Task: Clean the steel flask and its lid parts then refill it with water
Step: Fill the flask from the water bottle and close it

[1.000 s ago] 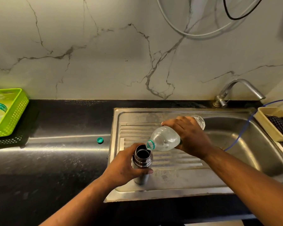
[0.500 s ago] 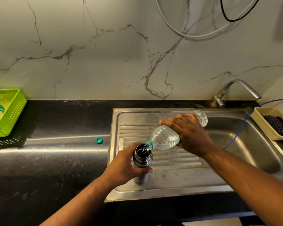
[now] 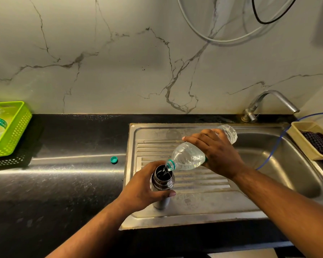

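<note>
Steel sits in your left hand [image 3: 144, 190]: the fingers and thumb are curled round the flask [image 3: 161, 202] just below its open mouth, and the flask stands upright on the ribbed drainboard [image 3: 203, 202]. No lid is on it.

Your right hand [image 3: 216, 153] grips the clear bottle [image 3: 188, 159] from above, fingers wrapped over its middle. The bottle is tilted, its green-ringed neck down over the flask's mouth and its base up toward two o'clock. A thin run of water passes from the neck into the flask, and water fills the bottle's lower shoulder.

From the flask, a small teal cap [image 3: 113, 159] lies at ten o'clock on the black counter [image 3: 54, 183], just off the drainboard's edge. The basin [image 3: 287, 174] lies at three o'clock, with the tap [image 3: 268, 103] at two o'clock against the marble wall. A blue tube [image 3: 274, 151] drops into the basin. A beige tray [image 3: 296, 127] holding something dark sits on the basin's far rim. A green basket [image 3: 17, 131] stands well away at nine o'clock, with clear bottles in it.
</note>
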`<state>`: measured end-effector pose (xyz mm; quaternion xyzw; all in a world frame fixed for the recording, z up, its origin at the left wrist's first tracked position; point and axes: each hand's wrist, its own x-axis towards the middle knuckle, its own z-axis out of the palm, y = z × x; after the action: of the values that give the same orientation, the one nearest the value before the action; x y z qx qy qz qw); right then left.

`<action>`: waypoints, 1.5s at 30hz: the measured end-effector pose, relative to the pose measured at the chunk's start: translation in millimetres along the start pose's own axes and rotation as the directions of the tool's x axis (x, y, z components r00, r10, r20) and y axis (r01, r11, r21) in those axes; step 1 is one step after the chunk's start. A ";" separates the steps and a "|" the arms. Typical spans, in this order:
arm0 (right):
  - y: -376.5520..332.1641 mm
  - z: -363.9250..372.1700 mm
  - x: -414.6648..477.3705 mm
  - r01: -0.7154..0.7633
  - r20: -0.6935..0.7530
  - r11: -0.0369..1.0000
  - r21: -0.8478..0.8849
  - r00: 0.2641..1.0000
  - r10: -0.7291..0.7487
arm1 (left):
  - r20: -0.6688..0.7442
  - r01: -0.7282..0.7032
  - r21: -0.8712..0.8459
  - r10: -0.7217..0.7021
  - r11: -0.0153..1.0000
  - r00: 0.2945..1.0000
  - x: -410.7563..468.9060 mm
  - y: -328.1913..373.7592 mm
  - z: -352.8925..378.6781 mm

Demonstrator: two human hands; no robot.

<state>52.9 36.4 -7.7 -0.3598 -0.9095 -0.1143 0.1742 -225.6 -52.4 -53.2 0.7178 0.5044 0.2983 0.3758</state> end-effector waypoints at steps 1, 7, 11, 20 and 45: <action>0.1 -0.3 0.1 -0.001 -0.002 1.000 -0.001 1.000 0.001 | 0.000 -0.004 0.001 0.004 1.000 1.000 0.0 0.1 -0.6; 3.0 -1.4 -0.8 0.002 -0.004 1.000 0.005 1.000 -0.002 | 0.005 -0.008 0.002 0.008 1.000 1.000 -1.4 2.1 -1.1; 2.8 -2.3 -1.3 0.007 -0.004 1.000 0.010 1.000 -0.007 | 0.018 -0.003 -0.005 0.003 1.000 1.000 -0.6 2.1 -1.1; 2.9 -4.2 -1.5 0.016 -0.006 1.000 -0.007 1.000 -0.016 | 0.027 0.009 -0.028 -0.009 1.000 1.000 -0.9 3.4 -1.8; 5.7 -15.2 3.4 0.022 -0.043 0.998 -0.063 0.999 -0.024 | 0.032 0.038 -0.050 -0.036 0.998 0.999 -1.1 1.8 0.1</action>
<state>58.2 37.5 8.1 -0.3520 -0.9055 -0.1526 0.1813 -225.0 -53.9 -51.8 0.7030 0.5040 0.2929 0.4073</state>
